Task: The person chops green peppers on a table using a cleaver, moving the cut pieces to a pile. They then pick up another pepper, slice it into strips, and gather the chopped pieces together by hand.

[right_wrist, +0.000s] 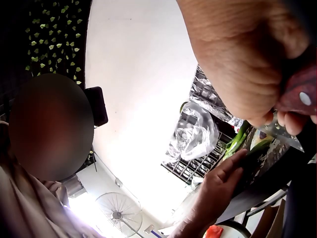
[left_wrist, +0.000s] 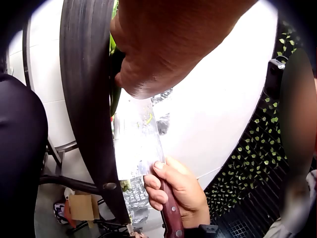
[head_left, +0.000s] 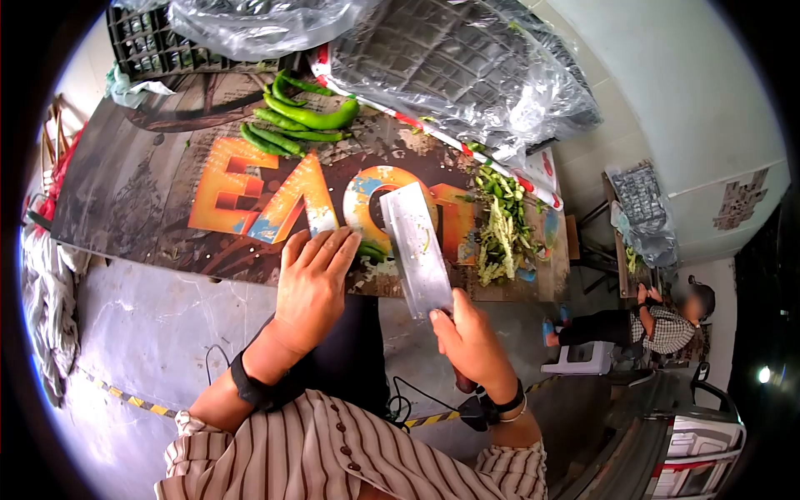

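My right hand (head_left: 471, 342) grips a cleaver by its reddish-brown riveted handle (left_wrist: 172, 213). The broad blade (head_left: 417, 250) lies over the table's front edge in the head view, bits of green stuck to it. Left of the blade, my left hand (head_left: 312, 287) holds a green chili pepper (head_left: 372, 250) on the tabletop, its fingers over the pepper and most of the pepper hidden. In the right wrist view the same left hand (right_wrist: 218, 186) reaches to the pepper. Chopped green pieces (head_left: 504, 221) are heaped right of the blade.
Several whole green peppers (head_left: 300, 121) lie at the back of the printed table (head_left: 125, 192). Plastic-covered black crates (head_left: 450, 67) stand behind them. A seated person (head_left: 667, 325) is at far right, near a white stool (head_left: 577, 358).
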`<control>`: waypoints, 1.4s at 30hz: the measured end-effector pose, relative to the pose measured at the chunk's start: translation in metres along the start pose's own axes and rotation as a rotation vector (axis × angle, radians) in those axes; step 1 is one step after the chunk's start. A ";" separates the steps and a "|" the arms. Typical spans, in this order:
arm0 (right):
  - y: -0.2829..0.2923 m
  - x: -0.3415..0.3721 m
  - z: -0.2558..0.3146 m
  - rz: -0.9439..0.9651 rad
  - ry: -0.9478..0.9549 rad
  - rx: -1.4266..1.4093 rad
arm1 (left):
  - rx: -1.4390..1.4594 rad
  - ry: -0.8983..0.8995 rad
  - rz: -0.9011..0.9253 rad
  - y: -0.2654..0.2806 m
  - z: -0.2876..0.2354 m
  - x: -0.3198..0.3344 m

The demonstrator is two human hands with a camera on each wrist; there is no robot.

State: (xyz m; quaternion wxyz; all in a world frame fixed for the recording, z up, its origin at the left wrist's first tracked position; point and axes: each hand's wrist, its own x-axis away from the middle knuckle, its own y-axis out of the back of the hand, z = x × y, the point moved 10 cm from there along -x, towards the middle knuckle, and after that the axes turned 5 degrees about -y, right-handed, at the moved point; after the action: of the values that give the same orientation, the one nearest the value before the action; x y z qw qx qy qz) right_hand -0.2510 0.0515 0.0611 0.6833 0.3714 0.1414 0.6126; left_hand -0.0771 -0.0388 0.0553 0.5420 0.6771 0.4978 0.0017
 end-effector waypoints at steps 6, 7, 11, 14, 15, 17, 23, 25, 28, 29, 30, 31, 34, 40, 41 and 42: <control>-0.002 0.000 -0.005 0.020 -0.043 -0.011 | -0.051 -0.011 0.007 -0.007 -0.003 -0.001; -0.003 0.000 -0.005 0.024 -0.039 -0.015 | -0.047 -0.007 0.002 -0.007 0.000 0.000; -0.001 0.001 -0.004 0.011 -0.028 -0.022 | -0.033 0.027 -0.026 -0.003 0.004 -0.002; 0.000 0.001 -0.004 -0.007 -0.001 -0.012 | -0.019 0.020 -0.023 -0.001 0.007 -0.006; 0.000 0.001 -0.002 0.001 0.003 -0.012 | -0.007 0.001 -0.006 -0.002 0.007 -0.008; -0.001 0.001 -0.003 0.024 -0.042 -0.044 | -0.014 0.016 0.022 -0.001 0.013 -0.012; -0.001 0.001 -0.002 0.035 -0.075 -0.073 | -0.107 -0.074 0.054 -0.002 0.014 -0.019; 0.000 0.000 -0.001 0.025 -0.044 -0.049 | -0.126 -0.074 0.078 -0.006 0.011 -0.016; 0.000 0.000 0.002 0.017 -0.014 -0.010 | -0.185 -0.059 0.086 -0.007 0.009 -0.016; 0.000 -0.001 0.003 0.018 -0.008 0.001 | -0.195 -0.062 0.094 -0.009 0.009 -0.016; 0.000 -0.001 0.004 0.022 -0.006 0.005 | -0.207 -0.066 0.103 -0.010 0.009 -0.016; 0.000 -0.001 0.005 0.024 -0.005 0.006 | -0.208 -0.060 0.101 -0.009 0.010 -0.015; -0.001 -0.002 0.003 0.023 -0.007 0.016 | -0.183 -0.099 0.122 -0.010 0.008 -0.013; 0.000 -0.003 0.009 0.058 -0.050 0.034 | -0.079 -0.106 -0.021 0.002 0.012 -0.013; 0.000 -0.003 0.007 0.071 -0.070 0.035 | -0.080 -0.102 -0.023 0.002 0.013 -0.013; 0.000 -0.003 0.007 0.073 -0.069 0.038 | -0.056 -0.089 -0.018 0.002 0.015 -0.013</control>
State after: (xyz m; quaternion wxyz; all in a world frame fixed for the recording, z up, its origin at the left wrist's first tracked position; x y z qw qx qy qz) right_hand -0.2475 0.0460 0.0651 0.6578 0.4101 0.1155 0.6211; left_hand -0.0742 -0.0586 0.0574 0.5821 0.6566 0.4792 -0.0194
